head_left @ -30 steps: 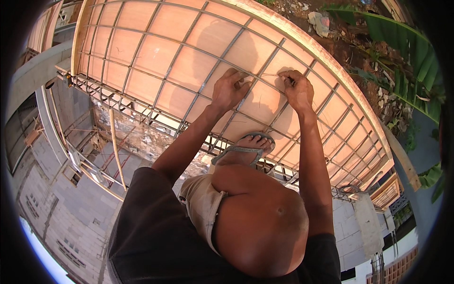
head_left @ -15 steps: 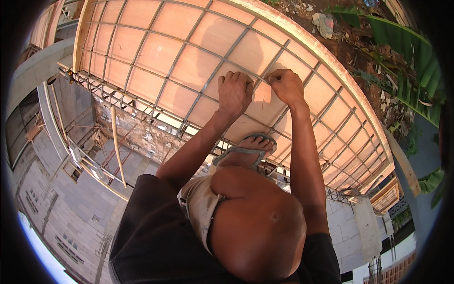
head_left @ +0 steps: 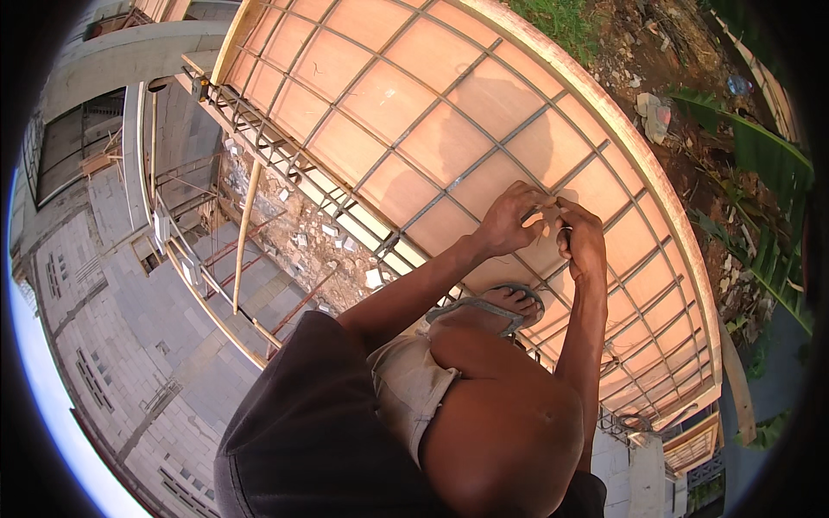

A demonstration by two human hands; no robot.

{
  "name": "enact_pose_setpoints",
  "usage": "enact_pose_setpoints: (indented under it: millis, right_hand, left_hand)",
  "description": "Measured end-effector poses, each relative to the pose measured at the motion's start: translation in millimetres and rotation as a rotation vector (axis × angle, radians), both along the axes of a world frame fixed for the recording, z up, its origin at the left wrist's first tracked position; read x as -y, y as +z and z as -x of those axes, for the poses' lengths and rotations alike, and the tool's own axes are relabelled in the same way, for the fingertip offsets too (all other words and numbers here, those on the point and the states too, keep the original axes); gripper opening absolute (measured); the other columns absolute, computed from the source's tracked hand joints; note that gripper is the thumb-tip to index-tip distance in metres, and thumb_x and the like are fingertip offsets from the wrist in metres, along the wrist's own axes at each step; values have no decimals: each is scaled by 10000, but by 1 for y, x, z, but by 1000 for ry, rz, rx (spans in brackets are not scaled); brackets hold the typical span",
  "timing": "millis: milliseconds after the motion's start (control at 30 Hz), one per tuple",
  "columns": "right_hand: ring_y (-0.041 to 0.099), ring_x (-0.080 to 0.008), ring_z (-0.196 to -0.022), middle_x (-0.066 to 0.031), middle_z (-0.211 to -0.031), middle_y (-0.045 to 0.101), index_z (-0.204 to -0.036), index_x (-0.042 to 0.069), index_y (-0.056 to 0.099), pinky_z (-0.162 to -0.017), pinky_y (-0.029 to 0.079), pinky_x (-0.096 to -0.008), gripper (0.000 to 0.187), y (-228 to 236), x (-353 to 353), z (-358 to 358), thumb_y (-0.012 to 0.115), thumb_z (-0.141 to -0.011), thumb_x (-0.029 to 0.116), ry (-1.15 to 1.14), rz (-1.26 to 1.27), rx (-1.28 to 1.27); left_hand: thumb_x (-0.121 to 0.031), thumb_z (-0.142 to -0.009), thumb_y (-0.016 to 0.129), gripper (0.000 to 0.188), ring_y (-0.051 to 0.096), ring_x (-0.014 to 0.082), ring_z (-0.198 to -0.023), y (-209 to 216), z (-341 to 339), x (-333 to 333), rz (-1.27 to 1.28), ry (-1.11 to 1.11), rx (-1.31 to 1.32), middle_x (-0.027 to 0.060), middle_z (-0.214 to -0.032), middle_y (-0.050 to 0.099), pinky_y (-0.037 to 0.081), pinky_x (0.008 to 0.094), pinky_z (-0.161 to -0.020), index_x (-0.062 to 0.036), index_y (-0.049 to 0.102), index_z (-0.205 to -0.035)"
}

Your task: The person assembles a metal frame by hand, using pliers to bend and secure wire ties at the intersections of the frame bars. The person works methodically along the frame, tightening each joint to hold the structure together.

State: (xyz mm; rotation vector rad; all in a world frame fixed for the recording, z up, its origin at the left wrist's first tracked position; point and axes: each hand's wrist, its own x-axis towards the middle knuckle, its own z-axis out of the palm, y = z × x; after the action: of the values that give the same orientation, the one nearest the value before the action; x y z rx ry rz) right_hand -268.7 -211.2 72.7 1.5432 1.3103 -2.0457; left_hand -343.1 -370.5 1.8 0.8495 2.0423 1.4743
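Left hand (head_left: 509, 223) and right hand (head_left: 583, 242) together, fingers pinched on thin tie wire (head_left: 560, 226) at a crossing of ribbed grey steel rebar grid (head_left: 449, 186) over smooth orange plywood formwork (head_left: 406, 95).

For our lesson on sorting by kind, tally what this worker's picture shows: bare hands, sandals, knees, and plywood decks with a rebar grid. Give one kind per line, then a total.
Hands: 2, left hand and right hand, both at the rebar
Sandal: 1
Knee: 1
Plywood deck: 1
Total: 5
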Motion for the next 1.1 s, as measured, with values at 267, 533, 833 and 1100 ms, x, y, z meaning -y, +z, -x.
enact_pose_setpoints:
  millis: [267,533,833,1100]
  right_hand:
    - [431,-64,-451,-4,-775,542,-1539,-44,587,-378,288,-239,466,18,41,-19,539,-1098,99,-72,68,-19]
    - [519,-105,-502,-14,-771,571,-1571,-36,549,-463,438,-261,495,49,32,-35,521,-1090,78,-10,107,-25]
    - [624,-140,-564,-54,-827,636,-1503,-13,617,-528,513,-290,452,60,45,-33,558,-1069,103,84,3,-69]
    - [676,-252,-880,-123,-1036,690,-1120,21,778,-779,554,-389,158,-21,-4,-1,785,-967,61,608,-901,-296]
  left_hand:
    - [-117,-923,802,113,713,314,-855,-21,21,-14,124,-46,34,128,-957,731,578,454,-821,-38,812,-1003]
    - [-100,-872,771,225,704,348,-954,-15,5,-7,-65,39,140,182,-1023,719,567,442,-816,-37,838,-1077]
    - [-130,-959,756,218,686,380,-1084,-7,-1,8,-3,-33,-40,144,-1085,734,559,498,-948,-59,769,-1164]
    - [-149,-1012,732,202,714,381,-1061,-2,-16,8,-22,62,13,154,-1113,761,570,496,-930,-36,745,-1180]
